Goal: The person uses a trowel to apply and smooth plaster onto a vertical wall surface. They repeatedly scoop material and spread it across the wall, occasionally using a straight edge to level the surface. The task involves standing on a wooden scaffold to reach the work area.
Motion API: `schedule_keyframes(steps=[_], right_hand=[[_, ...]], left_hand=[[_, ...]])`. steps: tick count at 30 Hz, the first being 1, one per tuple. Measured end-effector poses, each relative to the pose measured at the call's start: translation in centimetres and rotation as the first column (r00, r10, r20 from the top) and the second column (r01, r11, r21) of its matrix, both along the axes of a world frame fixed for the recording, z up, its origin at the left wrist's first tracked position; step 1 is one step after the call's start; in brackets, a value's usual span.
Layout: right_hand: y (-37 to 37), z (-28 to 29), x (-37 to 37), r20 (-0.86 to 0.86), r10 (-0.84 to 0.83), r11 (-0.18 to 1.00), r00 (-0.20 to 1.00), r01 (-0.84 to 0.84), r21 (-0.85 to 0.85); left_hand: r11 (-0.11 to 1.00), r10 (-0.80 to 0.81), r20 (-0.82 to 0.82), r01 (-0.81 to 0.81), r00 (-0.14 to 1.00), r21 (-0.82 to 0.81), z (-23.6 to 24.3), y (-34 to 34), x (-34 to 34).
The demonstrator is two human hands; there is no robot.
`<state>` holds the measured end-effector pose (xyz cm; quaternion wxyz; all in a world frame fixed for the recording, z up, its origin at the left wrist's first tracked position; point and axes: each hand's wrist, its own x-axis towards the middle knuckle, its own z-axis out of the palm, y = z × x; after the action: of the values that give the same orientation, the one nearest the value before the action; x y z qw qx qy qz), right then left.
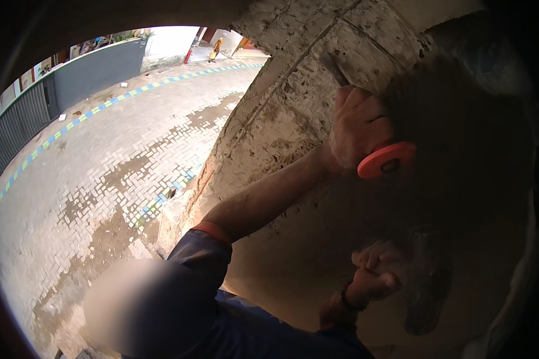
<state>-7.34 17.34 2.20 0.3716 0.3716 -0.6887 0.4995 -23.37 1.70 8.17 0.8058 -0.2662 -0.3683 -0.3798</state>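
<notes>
My left arm reaches up to the right toward a rough, pitted wall [287, 128]. The fingers of my left hand [362, 122] are wrapped round a chisel, whose dark metal shaft [338, 70] sticks out above the fist with its tip at the wall. Below the fist flares the chisel's round orange hand guard [374, 161], with the dark striking end in its middle. Lower down, in shadow, my right hand [374, 269] is closed, a dark band at its wrist. Beside it is the blurred, dim head of a hammer [424, 296], apart from the chisel; the handle is mostly hidden.
Grooves [305, 54] cross the wall's upper part. Deep shadow covers the right side. To the left, past the wall's edge, lies a paved lane [126, 155] with a blue-and-yellow kerb, a grey boundary wall [102, 69] and a distant person [217, 48]. A blurred patch covers the lower left.
</notes>
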Motion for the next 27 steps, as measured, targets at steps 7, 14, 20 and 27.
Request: schedule_keyframes(steps=[7, 14, 20, 27], right_hand=[[-1.4, -1.4, -3.4, -0.012, 0.066, 0.992, 0.998, -0.067, -0.105], [0.3, -3.1, -1.8, 0.388, -0.151, 0.985, 0.909, 0.171, -0.016], [3.2, -5.0, 1.4, 0.331, -0.273, 0.885, 0.903, 0.371, -0.281], [6.3, -4.7, 3.3, 0.144, -0.043, 0.985, 0.989, 0.066, -0.159]], left_hand=[[0.994, 0.041, -0.018, -0.039, 0.999, 0.101, 0.6, 0.4, -0.5], [0.998, 0.004, 0.148, -0.012, 0.989, 0.054, -4.4, -0.9, 2.3], [0.939, -0.246, 0.182, 0.280, 0.952, -0.200, -10.5, 6.1, 7.7], [0.951, -0.165, 0.252, 0.222, 0.954, -0.216, -11.2, 9.3, 7.5]])
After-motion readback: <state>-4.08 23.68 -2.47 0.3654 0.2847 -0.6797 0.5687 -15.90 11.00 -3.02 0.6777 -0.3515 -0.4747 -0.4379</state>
